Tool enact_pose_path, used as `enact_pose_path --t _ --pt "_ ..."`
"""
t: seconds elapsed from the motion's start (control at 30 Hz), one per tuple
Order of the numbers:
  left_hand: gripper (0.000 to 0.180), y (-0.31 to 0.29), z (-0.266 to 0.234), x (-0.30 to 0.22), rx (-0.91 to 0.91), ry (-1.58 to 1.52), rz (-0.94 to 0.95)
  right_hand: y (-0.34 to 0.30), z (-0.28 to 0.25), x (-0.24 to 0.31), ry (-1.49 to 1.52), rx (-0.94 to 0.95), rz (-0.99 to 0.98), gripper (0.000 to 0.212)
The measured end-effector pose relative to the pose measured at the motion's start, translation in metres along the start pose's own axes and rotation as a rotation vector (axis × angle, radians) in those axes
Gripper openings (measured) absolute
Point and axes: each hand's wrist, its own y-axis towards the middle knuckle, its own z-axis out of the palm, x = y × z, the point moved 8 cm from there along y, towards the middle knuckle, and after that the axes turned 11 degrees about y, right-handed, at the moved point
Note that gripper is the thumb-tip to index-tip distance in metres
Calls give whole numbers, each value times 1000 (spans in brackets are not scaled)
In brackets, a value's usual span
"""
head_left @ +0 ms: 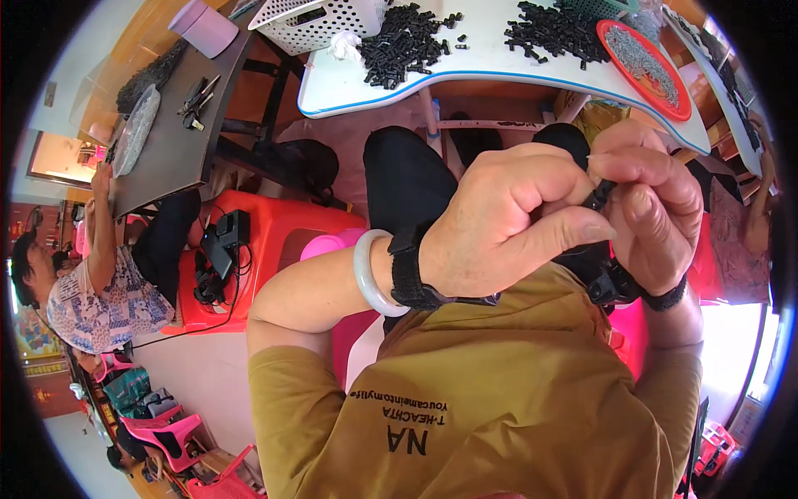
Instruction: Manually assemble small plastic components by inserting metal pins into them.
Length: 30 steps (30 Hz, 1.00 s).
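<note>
The person's 2 hands meet over the lap, the left hand and the right hand drawn narrow, fingertips pinched around a small black piece; the fingers cover most of it, so it is probably gripped from both sides, but its full shape cannot be told. A black strap and a pale bangle circle the left wrist. From the hands, at 12 o'clock, a white worktop with a blue edge carries a heap of black parts; a 2nd heap lies at 10 o'clock, just beside a crumpled white tissue and near a white perforated basket. At 1 o'clock, a red tray holds small silvery bits. At 9 o'clock, well apart, a red stool bears a black device.
</note>
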Motion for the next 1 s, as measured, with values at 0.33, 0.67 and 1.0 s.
enact_pose_path --t 0.33,0.67,1.0 --pt "29 0 -1 -1 79 61 -33 0 -1 -3 48 -78 -15 29" --pt "12 -1 -5 -6 -4 110 23 -8 -5 -45 150 -124 497 58" --pt "11 -2 -2 -4 -73 131 40 -7 9 -51 478 -46 526 32"
